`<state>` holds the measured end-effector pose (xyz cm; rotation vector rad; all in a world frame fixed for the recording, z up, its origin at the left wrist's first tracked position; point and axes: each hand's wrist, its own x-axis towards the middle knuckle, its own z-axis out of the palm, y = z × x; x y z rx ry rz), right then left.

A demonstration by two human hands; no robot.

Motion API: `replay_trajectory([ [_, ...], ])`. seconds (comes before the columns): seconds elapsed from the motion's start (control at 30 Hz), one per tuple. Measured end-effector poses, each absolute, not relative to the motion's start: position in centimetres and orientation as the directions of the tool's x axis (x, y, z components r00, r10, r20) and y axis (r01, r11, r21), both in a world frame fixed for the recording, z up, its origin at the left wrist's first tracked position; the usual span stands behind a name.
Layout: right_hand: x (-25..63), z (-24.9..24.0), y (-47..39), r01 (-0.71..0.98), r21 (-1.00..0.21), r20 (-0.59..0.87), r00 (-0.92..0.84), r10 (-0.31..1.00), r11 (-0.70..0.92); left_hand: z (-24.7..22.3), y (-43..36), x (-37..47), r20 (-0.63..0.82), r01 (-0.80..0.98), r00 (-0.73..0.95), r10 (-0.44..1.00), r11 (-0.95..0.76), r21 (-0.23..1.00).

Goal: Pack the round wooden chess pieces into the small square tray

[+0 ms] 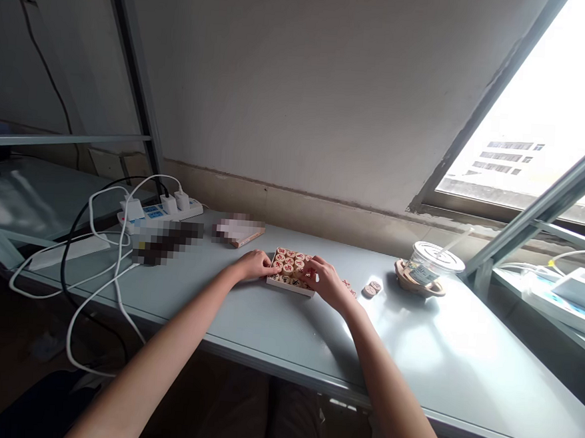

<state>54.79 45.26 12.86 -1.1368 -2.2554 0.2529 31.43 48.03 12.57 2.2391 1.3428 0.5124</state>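
A shallow white box (290, 287) on the grey table holds rows of round wooden pieces (287, 269) with red or black characters. My left hand (255, 266) grips the box's left edge, its fingers curled and the thumb over the rim. Over the right side of the box is my right hand (322, 274), with bent fingers touching the pieces there; whether a piece is pinched between them is hidden. Just right of that hand lie loose pieces (348, 288), partly behind the wrist. A little farther right, more loose pieces (372, 289) lie together.
A lidded plastic cup (426, 268) with a straw stands in a brown holder (418, 285) at the right. Behind the left hand lies a flat box (239, 232). A power strip (160, 213) and white cables cover the table's left end. A wall runs behind.
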Motion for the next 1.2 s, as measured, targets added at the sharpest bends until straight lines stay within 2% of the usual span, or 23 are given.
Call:
replay_trajectory([
  [0.13, 54.4, 13.6, 44.8, 0.663, -0.423, 0.41, -0.468, 0.783, 0.618, 12.6, 48.0, 31.4, 0.071, 0.707, 0.451, 0.89, -0.405, 0.58],
  [0.23, 54.7, 14.4, 44.6, 0.702, -0.373, 0.392, -0.472, 0.789, 0.606, 12.6, 48.0, 31.4, 0.069, 0.707, 0.45, 0.89, -0.403, 0.581],
  [0.37, 57.4, 15.3, 45.2, 0.854, -0.321, 0.34, -0.3, 0.891, 0.41, 12.3, 48.2, 31.3, 0.077, 0.705, 0.45, 0.89, -0.407, 0.581],
  [0.43, 59.5, 15.3, 45.6, 0.881, -0.374, 0.239, -0.209, 0.948, 0.288, 12.2, 48.4, 31.3, 0.078, 0.704, 0.451, 0.889, -0.408, 0.582],
  [0.57, 62.0, 14.7, 46.0, 0.866, -0.475, -0.094, -0.229, 0.969, 0.159, 12.0, 48.5, 31.3, 0.087, 0.695, 0.457, 0.885, -0.416, 0.586],
  [0.63, 62.1, 14.5, 45.9, 0.86, -0.493, -0.15, -0.232, 0.961, 0.13, 12.0, 48.6, 31.3, 0.088, 0.695, 0.456, 0.886, -0.416, 0.586],
  [0.73, 61.4, 14.7, 45.7, 0.881, -0.451, -0.089, -0.206, 0.975, 0.145, 12.0, 48.6, 31.3, 0.085, 0.7, 0.454, 0.887, -0.414, 0.582],
  [0.83, 60.6, 15.2, 45.5, 0.903, -0.376, 0.081, -0.191, 0.978, 0.207, 11.9, 48.7, 31.2, 0.085, 0.695, 0.462, 0.883, -0.42, 0.584],
  [0.93, 59.9, 15.6, 45.5, 0.853, -0.42, 0.259, -0.213, 0.942, 0.309, 11.8, 48.7, 31.1, 0.089, 0.69, 0.46, 0.883, -0.419, 0.59],
  [1.0, 59.2, 15.6, 45.5, 0.794, -0.455, 0.328, -0.272, 0.905, 0.403, 11.8, 48.7, 31.1, 0.092, 0.686, 0.459, 0.884, -0.418, 0.595],
  [1.1, 58.1, 15.1, 45.5, 0.738, -0.465, 0.324, -0.372, 0.87, 0.489, 11.9, 48.6, 31.1, 0.088, 0.689, 0.463, 0.882, -0.421, 0.59],
  [1.2, 57.2, 14.5, 45.4, 0.73, -0.455, 0.286, -0.422, 0.86, 0.51, 12.0, 48.5, 31.1, 0.084, 0.693, 0.467, 0.88, -0.423, 0.584],
])
